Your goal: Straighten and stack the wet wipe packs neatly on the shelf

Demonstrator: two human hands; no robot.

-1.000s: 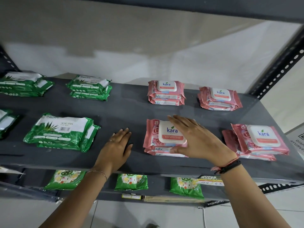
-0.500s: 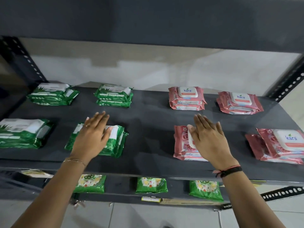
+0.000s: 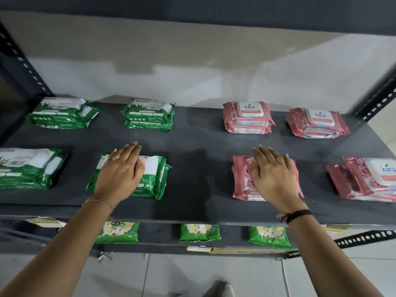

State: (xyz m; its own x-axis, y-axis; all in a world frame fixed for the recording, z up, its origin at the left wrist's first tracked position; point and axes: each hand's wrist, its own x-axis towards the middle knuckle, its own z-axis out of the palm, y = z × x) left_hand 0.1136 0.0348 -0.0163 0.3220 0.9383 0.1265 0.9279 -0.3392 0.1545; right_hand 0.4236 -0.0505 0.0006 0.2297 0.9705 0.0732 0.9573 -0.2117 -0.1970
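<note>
On the dark grey shelf (image 3: 197, 168) lie small stacks of green and pink wet wipe packs in two rows. My left hand (image 3: 120, 172) rests flat, fingers together, on top of the front green stack (image 3: 154, 179). On the front pink stack (image 3: 241, 179) my right hand (image 3: 273, 176) lies flat in the same way. Neither hand grips a pack. More green stacks sit at the front left (image 3: 27, 168), back left (image 3: 62, 114) and back middle (image 3: 150, 115). Pink stacks lie at the back (image 3: 248, 116), back right (image 3: 317, 123) and front right (image 3: 368, 179); that last one is skewed.
A lower shelf (image 3: 162, 245) holds three green packs with flower prints. Perforated black uprights stand at the left (image 3: 21, 61) and right (image 3: 377, 99) corners. Another shelf board (image 3: 192, 9) hangs overhead. Grey floor tiles (image 3: 192, 275) lie below.
My left hand moved from the bare shelf onto the front green stack and now lies flat on it. My right hand stays on the front pink stack. The view shifted left.
</note>
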